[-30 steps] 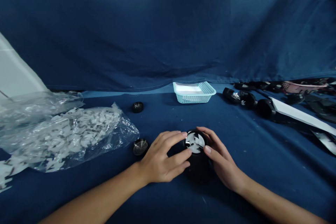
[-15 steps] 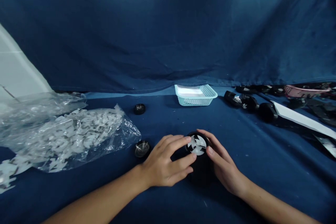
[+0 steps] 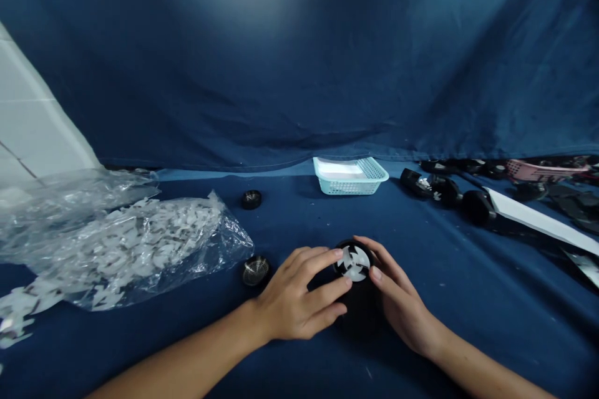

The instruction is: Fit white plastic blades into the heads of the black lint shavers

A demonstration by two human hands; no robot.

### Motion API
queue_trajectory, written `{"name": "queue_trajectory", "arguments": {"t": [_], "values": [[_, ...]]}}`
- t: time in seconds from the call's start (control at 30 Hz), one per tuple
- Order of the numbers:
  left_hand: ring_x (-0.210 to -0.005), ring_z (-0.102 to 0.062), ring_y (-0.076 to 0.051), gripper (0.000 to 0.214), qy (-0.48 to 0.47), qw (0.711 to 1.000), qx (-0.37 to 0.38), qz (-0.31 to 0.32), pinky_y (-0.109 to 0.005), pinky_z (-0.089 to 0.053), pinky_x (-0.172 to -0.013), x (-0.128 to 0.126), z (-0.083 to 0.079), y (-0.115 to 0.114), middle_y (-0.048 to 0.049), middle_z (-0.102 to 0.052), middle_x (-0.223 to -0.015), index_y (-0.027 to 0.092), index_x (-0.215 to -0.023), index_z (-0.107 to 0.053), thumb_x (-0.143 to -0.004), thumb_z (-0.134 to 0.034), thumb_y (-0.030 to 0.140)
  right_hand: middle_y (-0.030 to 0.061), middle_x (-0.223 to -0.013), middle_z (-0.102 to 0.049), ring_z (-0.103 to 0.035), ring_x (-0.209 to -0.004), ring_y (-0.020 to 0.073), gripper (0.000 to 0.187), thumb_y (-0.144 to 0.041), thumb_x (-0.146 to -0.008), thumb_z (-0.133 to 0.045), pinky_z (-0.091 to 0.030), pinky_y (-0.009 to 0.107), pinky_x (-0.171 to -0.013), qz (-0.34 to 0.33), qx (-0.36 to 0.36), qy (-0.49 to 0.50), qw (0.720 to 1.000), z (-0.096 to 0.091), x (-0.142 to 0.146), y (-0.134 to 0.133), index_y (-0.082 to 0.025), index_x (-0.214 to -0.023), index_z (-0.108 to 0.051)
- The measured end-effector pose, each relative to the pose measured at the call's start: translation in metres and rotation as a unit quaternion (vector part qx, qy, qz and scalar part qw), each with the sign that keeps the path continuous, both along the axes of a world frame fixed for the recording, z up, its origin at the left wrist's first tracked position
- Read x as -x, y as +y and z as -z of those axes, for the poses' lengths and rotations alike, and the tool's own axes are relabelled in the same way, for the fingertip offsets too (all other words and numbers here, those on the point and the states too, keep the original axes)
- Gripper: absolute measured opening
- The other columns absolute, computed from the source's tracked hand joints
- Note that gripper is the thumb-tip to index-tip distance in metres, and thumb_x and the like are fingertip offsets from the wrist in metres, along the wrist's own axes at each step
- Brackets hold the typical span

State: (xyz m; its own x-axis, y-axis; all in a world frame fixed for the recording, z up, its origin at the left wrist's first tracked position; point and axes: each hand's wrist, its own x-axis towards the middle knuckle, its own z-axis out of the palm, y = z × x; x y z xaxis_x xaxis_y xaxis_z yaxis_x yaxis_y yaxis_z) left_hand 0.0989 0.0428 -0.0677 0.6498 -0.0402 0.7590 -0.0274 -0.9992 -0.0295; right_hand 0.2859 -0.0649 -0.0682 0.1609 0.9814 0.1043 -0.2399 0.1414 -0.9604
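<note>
My right hand (image 3: 402, 296) is wrapped around the side of a black cylindrical part (image 3: 358, 312), thumb near its rim. In the part's round top sits a white plastic piece (image 3: 354, 262) with cut-out arms. The fingertips of my left hand (image 3: 299, 293) are on the edge of this white piece, fingers bent and somewhat apart; its thumb is hard to make out. Left of my left hand lies a round black cap (image 3: 256, 270) with a perforated-looking face. A similar black cap (image 3: 251, 199) lies farther back.
A clear plastic bag (image 3: 154, 237) of white plastic pieces lies at left, some spilling out. A light blue basket (image 3: 353, 187) stands at the back. At right are several black parts (image 3: 416, 182), a long white strip (image 3: 538, 215) and a pink basket (image 3: 538, 170). Blue cloth covers the table.
The white piece appears slightly turned within the black part. Both hands keep nearly the same grip, and the whole view has shifted slightly.
</note>
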Motion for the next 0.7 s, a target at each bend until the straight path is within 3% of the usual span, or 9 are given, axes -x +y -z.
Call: {"name": "queue_trajectory", "arguments": {"t": [0.43,0.7], "values": [[-0.119,-0.050,-0.029,0.030,-0.014,1.000,0.016,-0.004,-0.051,-0.053,-0.090,0.0012,-0.0023,-0.0005,-0.0130,-0.043,-0.135,0.020,-0.120,-0.053,-0.092,-0.054,0.031,0.0034,-0.133,-0.057,-0.043,-0.129,0.0290,0.042,-0.039,-0.086,-0.063,-0.027,0.048,-0.111,0.002,-0.002,-0.002,1.000,-0.0001,-0.0004,0.0022,-0.035,-0.127,-0.052],[-0.119,-0.051,-0.028,0.031,-0.034,0.999,0.004,-0.019,-0.048,-0.052,-0.092,0.0035,-0.0008,-0.0036,-0.0136,-0.046,-0.133,0.017,-0.119,-0.053,-0.091,-0.056,0.030,0.0031,-0.129,-0.059,-0.046,-0.126,0.0284,0.040,-0.039,-0.086,-0.063,-0.030,0.045,-0.109,0.006,0.001,0.017,1.000,0.0016,-0.0002,0.0034,-0.033,-0.125,-0.054]]}}
